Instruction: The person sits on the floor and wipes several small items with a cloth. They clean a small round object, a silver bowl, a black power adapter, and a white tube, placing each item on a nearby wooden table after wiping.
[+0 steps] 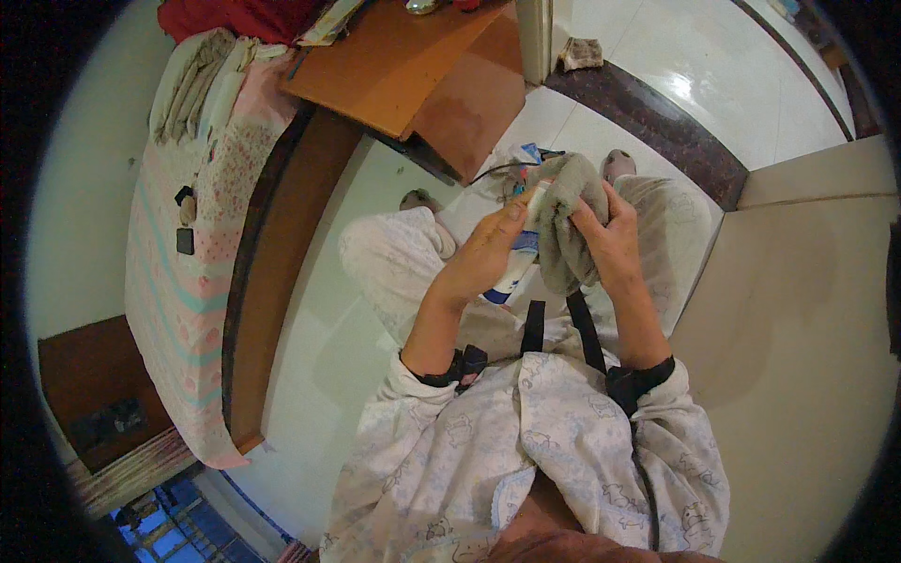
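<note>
My left hand (496, 243) grips a white and blue squeeze tube or bottle (524, 243), tilted with its blue end towards my lap. Against its right side, my right hand (612, 232) holds a folded grey-green fuzzy cloth item (569, 218), thumb pressed onto the material. The tube's upper end touches or lies just beside the cloth; the exact contact is hidden. Behind the hands, on the floor, sit a clear plastic bag (503, 169) and a blue and white packet (528, 153), partly covered by the cloth.
On the left stands a bed with a patterned sheet (176, 281), folded bedding (193, 91) and small dark objects. A wooden cabinet (394, 63) juts out ahead. A dark stone threshold (647, 119) crosses the doorway, with a rag (581, 53) beyond it. A pale panel (802, 281) borders the right.
</note>
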Tool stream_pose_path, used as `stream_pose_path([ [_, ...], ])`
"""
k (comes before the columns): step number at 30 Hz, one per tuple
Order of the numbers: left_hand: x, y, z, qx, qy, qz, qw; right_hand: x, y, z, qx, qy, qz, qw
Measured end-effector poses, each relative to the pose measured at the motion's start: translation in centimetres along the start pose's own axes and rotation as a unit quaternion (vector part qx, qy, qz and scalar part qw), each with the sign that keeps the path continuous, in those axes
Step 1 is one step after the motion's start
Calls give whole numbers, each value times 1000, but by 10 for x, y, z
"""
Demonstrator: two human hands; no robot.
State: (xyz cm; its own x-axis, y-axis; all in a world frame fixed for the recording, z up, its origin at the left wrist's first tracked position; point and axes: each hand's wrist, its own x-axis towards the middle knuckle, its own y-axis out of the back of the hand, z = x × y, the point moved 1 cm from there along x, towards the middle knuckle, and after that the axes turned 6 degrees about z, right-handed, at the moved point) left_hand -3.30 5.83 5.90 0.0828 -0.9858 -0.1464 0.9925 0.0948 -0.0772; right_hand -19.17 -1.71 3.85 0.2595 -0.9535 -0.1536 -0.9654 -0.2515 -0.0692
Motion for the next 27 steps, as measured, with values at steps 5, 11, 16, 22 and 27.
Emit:
stream_pose_path([
  [5, -1, -9, -13, 63, 18, 46, 997, 7, -1, -4, -49, 71, 14, 996],
  [11, 7, -4, -9, 12, -52, 30, 998, -3, -4, 7, -38, -13, 0, 999],
  [16, 7, -6, -6, -7, -5, 32, 999, -4, -7, 11, -21, 15, 23, 999],
  [22, 1, -8, -11, 70, -11, 17, 997, 12, 2, 12, -11, 48, 81, 995],
  [27, 2, -2, -16, -201, 80, -48, 975, 25, 10, 23, 64, -17, 94, 993],
])
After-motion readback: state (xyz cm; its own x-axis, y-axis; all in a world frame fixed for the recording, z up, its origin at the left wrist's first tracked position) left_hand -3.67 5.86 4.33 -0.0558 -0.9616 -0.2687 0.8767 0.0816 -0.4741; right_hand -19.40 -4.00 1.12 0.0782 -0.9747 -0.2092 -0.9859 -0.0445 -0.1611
